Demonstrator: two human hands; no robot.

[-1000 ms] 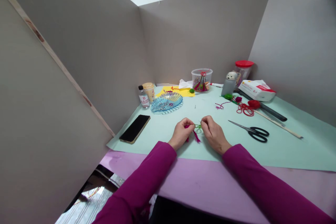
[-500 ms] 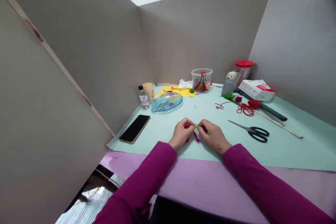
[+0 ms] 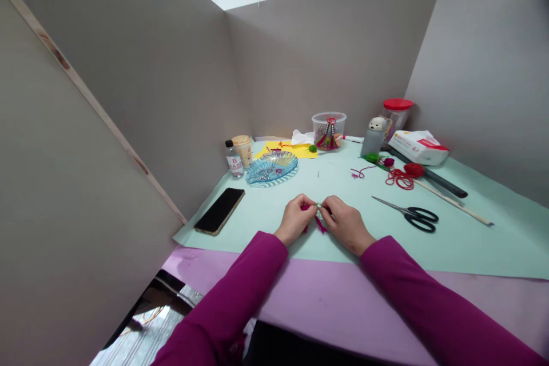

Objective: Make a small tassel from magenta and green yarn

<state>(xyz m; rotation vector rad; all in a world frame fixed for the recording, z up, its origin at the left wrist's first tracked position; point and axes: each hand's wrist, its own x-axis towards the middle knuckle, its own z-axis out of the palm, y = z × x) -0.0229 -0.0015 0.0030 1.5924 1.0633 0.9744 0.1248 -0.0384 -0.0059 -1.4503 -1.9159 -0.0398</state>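
My left hand (image 3: 295, 219) is closed on magenta yarn (image 3: 321, 225), whose ends hang below the fingers toward the table. Between both sets of fingertips runs a short bit of green yarn (image 3: 318, 205). Fingers pinched together, my right hand (image 3: 345, 221) grips the green yarn close to the left fingertips. How the two colours are joined is too small to make out. Black-handled scissors (image 3: 405, 213) lie to the right of my right hand, blades pointing left. A black phone (image 3: 220, 211) rests on the left.
Behind my hands is a blue shell-shaped dish (image 3: 271, 169) with small beads. A bottle (image 3: 234, 159) and a cup (image 3: 242, 150) stand left of it. Red yarn (image 3: 401, 179), a wooden stick (image 3: 454, 203), a tissue pack (image 3: 418, 147) and a clear tub (image 3: 328, 130) sit further back.
My right hand has shifted slightly left, closer to the left fingertips, and its fingers have changed position on the green yarn. The left hand stays nearly still.
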